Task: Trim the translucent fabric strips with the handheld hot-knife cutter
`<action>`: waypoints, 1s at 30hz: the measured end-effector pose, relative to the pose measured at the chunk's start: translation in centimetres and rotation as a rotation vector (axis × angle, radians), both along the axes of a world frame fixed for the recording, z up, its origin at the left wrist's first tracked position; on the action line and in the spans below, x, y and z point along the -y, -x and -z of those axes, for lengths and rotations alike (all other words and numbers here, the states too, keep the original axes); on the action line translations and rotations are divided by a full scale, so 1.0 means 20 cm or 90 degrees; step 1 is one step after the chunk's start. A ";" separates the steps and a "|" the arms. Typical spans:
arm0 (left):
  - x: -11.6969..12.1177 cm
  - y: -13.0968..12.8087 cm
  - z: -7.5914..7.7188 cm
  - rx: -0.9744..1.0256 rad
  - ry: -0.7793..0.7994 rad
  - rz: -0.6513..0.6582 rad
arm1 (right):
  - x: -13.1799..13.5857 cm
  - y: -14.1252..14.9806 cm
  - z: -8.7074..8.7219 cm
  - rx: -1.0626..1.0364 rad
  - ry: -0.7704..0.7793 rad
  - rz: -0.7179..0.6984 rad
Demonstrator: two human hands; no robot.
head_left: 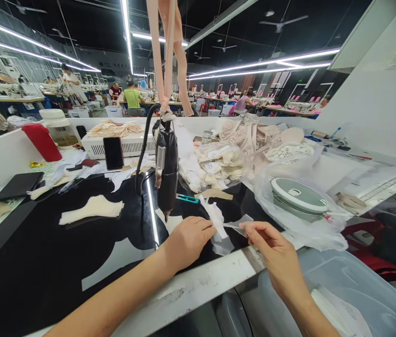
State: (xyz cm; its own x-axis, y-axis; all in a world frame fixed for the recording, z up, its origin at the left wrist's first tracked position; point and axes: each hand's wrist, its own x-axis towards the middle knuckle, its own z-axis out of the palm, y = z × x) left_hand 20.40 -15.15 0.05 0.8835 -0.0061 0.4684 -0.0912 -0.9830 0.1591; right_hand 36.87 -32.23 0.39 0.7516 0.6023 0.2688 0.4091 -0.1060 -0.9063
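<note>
My left hand (189, 241) is over the black tabletop near its front edge, fingers bent and together at the edge of a crumpled white fabric piece (215, 213). Its fingertips are partly hidden. Thumb and forefinger of my right hand (271, 241) pinch a thin, translucent strip (234, 226) that stretches toward the white piece. Pale sheet scraps (223, 245) lie beneath. A black handheld tool (167, 171) hangs nose-down from pinkish straps, just behind my left hand. Beyond my hands lies a teal cutter knife (187, 199).
A cream fabric piece (92, 209) lies at left on the black surface (36, 262). Bagged fabric pieces (219, 164) are heaped behind. An oval green-lidded container (299, 195) sits on plastic at right. A phone (112, 153) leans against a white box. People work at machines beyond.
</note>
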 end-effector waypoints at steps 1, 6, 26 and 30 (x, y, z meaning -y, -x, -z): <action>0.00 0.00 0.00 -0.002 -0.003 -0.002 | -0.01 -0.01 0.00 0.000 0.003 -0.002; 0.00 0.00 0.00 -0.015 -0.022 -0.010 | -0.03 -0.09 0.04 0.031 0.042 0.012; 0.09 -0.01 0.01 -0.034 -0.057 0.051 | -0.06 -0.06 0.07 0.454 0.080 -0.228; 0.10 0.03 -0.01 -0.016 -0.037 0.046 | -0.12 -0.07 0.09 0.478 0.114 -0.241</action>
State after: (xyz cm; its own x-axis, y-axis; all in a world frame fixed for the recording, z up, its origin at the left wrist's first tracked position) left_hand 19.83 -17.09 0.29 0.8909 -0.0970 0.4436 -0.1592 -0.9817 0.1049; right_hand 38.27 -29.75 -1.49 0.1521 0.8579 0.4908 0.9305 0.0432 -0.3638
